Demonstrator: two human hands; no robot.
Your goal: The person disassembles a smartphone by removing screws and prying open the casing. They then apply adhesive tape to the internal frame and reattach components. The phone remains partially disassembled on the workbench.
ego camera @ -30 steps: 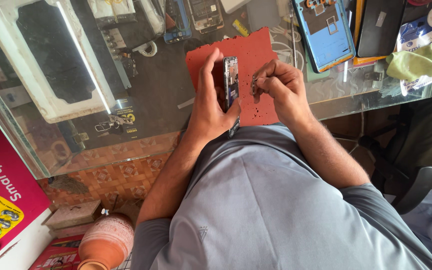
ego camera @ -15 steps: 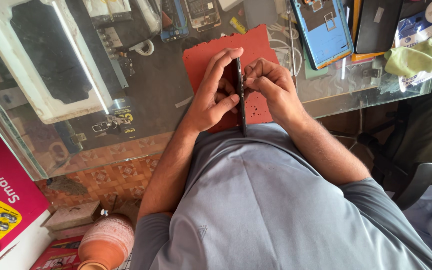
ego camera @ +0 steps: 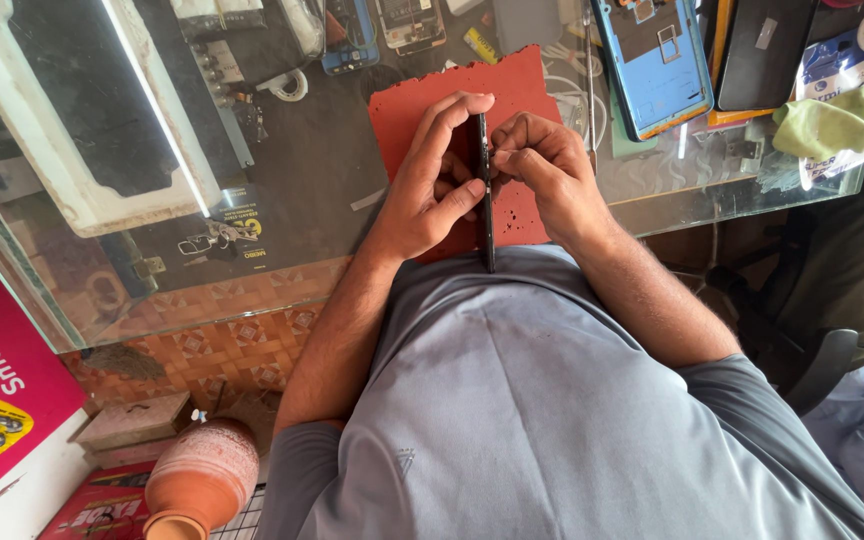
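A dark smartphone (ego camera: 486, 215) stands on its edge over a red mat (ego camera: 402, 110) on the glass table. My left hand (ego camera: 430, 180) grips it from the left, fingers wrapped along its side. Pressed against the phone's upper right edge is my right hand (ego camera: 544, 172), its fingertips pinched at the frame. Whether those fingers hold a small tool is hidden.
A blue phone back shell (ego camera: 652, 60) and a black phone (ego camera: 767, 50) lie at the back right beside a green cloth (ego camera: 832, 120). Small parts and cables sit at the back. A white tray (ego camera: 82, 140) is left. A clay pot (ego camera: 202, 480) stands on the floor.
The phone has been turned from showing its open back to standing edge-on between both hands. My hands closed in around it.
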